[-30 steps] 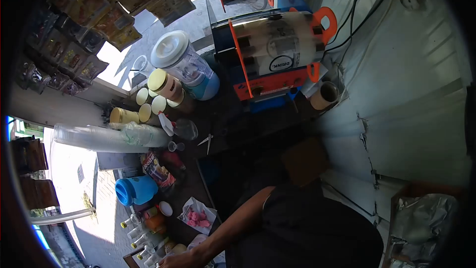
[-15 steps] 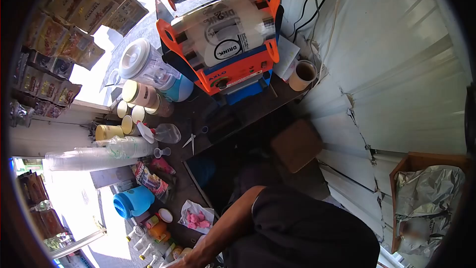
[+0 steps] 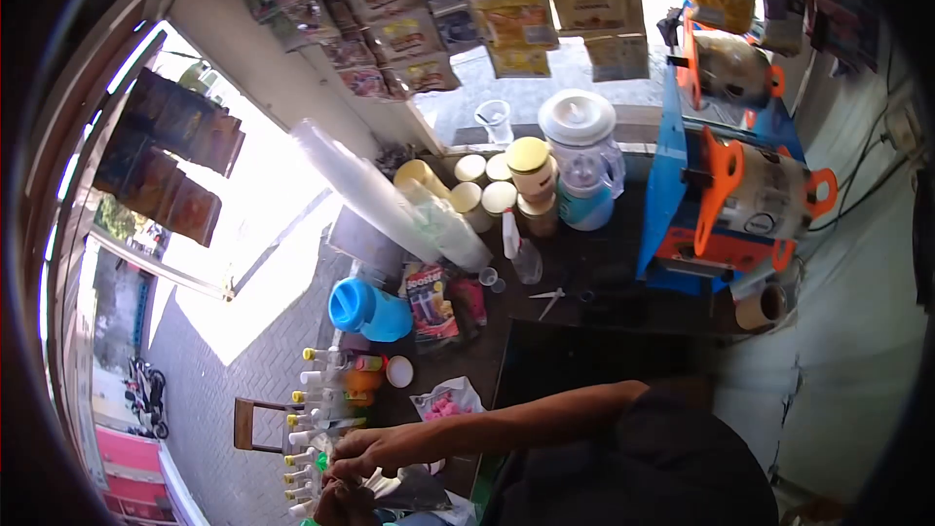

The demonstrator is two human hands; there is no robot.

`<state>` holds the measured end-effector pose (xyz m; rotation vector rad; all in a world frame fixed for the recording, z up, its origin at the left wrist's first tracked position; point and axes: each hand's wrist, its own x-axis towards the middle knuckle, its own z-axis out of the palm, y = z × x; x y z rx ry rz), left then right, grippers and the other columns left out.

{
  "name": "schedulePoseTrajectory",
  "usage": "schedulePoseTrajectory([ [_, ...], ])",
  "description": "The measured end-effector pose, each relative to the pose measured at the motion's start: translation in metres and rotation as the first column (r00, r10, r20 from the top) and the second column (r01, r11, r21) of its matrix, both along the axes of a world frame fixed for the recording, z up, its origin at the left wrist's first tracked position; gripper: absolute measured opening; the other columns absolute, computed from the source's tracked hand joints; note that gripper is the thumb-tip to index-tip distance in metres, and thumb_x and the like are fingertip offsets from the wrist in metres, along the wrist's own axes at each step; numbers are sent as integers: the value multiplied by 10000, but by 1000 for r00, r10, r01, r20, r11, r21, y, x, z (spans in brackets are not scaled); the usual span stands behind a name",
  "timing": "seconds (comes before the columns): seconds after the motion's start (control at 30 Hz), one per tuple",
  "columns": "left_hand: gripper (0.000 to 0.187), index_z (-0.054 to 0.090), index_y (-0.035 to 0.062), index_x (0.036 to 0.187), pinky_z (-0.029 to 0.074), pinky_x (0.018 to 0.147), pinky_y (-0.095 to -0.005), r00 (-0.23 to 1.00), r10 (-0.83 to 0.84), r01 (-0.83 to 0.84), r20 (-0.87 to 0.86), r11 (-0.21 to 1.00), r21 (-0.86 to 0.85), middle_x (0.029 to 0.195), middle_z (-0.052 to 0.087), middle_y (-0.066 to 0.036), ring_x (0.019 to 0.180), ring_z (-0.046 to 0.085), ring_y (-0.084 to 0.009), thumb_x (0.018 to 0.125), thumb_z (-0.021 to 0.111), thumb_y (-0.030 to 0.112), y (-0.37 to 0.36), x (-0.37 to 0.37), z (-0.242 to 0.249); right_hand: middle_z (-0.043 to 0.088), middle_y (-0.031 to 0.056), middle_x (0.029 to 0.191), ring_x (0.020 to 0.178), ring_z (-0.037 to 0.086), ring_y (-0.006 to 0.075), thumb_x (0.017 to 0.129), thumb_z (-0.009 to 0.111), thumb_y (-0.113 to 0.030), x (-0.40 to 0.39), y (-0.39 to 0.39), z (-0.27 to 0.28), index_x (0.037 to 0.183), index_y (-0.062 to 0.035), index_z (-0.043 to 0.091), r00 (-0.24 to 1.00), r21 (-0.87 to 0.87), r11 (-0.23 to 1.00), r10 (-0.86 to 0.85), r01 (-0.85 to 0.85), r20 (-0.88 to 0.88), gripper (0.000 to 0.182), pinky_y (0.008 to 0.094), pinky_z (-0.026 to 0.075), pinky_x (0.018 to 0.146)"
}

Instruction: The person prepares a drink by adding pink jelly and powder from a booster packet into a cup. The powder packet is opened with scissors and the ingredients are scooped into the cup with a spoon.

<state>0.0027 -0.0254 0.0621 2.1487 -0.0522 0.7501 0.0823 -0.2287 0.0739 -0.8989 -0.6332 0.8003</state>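
Note:
Low in the view, my right hand [image 3: 370, 450] reaches left at the end of a bare arm, its fingers closed in a pinch. Just below it is my left hand [image 3: 343, 503], fingers curled and almost meeting the right. What they pinch between them is too small to make out. A bright green cap [image 3: 322, 461] shows right by the fingertips. Alongside stands a row of bottles with yellow and white tops [image 3: 304, 396]. A greyish shiny bag [image 3: 417, 490] lies beneath my right wrist. Above the forearm, a white plastic bag holds pink pieces [image 3: 448, 403].
A blue jug [image 3: 370, 311], a Jooster packet [image 3: 430, 302], stacked clear cups [image 3: 390, 205], a spray bottle [image 3: 524, 258] and lidded jars [image 3: 531, 170] crowd the dark counter. Behind them are a blender [image 3: 584, 170] and an orange-blue cup sealer [image 3: 726, 258]. Sachets [image 3: 516, 29] hang above.
The view has swung left, so the bottles and doorway show more fully. Both hands are now visible together at the bottles; earlier only the right forearm and part of that hand showed.

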Motion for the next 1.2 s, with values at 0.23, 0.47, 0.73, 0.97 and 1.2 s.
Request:
schedulePoseTrajectory([
  [0.23,202,592,-20,860,474,511,-274,1000,-23,13,-19,912,-409,648,614,-83,563,614,-146,882,644,174,-24,-35,-11,595,84,1190,1058,550,133,992,502,-339,11,23,11,1279,-16,535,908,-135,930,363,-340,209,434,288,443,897],
  [0.47,167,646,-58,839,435,470,-226,979,184,-90,88,778,-622,641,614,-53,532,572,-97,906,626,94,-47,-35,12,604,-22,922,792,539,22,931,578,-334,-10,14,27,1044,-80,619,922,-245,925,200,-289,-331,281,177,384,617],
  [0.73,79,631,-77,774,420,572,-221,975,206,-126,80,816,-564,772,603,-40,638,526,-72,828,573,-79,-39,-42,8,539,-31,830,711,496,33,998,473,-250,-14,27,10,1032,-80,593,891,-197,947,151,-254,-427,211,201,421,596],
  [0.97,37,648,-64,837,488,667,-267,1000,30,-31,-8,905,-425,762,639,-86,778,617,-143,813,632,-40,-27,-47,-7,598,-3,930,805,583,71,957,573,-190,-9,38,36,1166,7,603,946,-289,921,184,-261,-267,288,207,475,662],
  [1.2,61,649,-40,869,476,767,-316,1000,-16,5,-18,875,-484,893,632,-99,854,615,-185,840,626,9,-29,-39,-7,612,81,861,811,652,208,772,721,-25,-11,44,31,985,-66,681,665,-185,929,-82,321,743,220,300,491,631],
])
